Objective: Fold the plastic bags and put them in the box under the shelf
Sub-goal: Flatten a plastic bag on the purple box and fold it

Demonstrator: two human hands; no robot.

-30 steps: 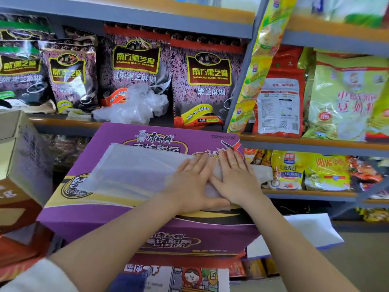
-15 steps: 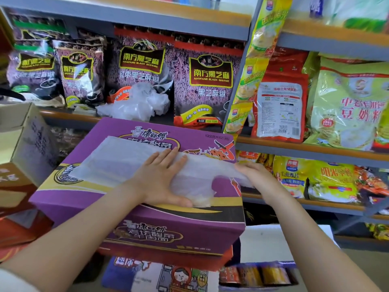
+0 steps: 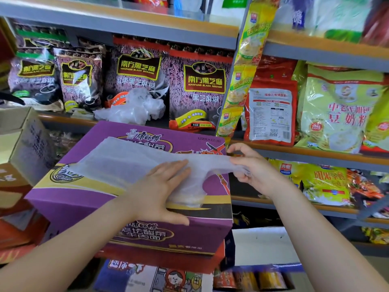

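I'm facing grey metal shelving with tan wooden edge strips [image 3: 130, 24], filling the frame from upper left to right. A grey slanted upright post [image 3: 235, 66] divides it near centre. Purple-and-black sesame paste packets [image 3: 197, 89] line the left middle shelf; yellow-green soy milk powder bags [image 3: 341, 110] crowd the right. A brown cardboard carton [image 3: 23, 142] sits at the left edge. Lighting is even.

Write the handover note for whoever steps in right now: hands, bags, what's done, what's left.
Left hand: flat, pressing the plastic bag onto the purple carton.
Right hand: fingers pinch the bag's end just past the carton's right edge, pulling it taut.
Crumpled bags wait on the shelf behind the carton.
Done: this bag is smoothed out flat.
Left: fold it, fold the crumpled ones, box them all under the shelf; that box isn't clearly identifiable.
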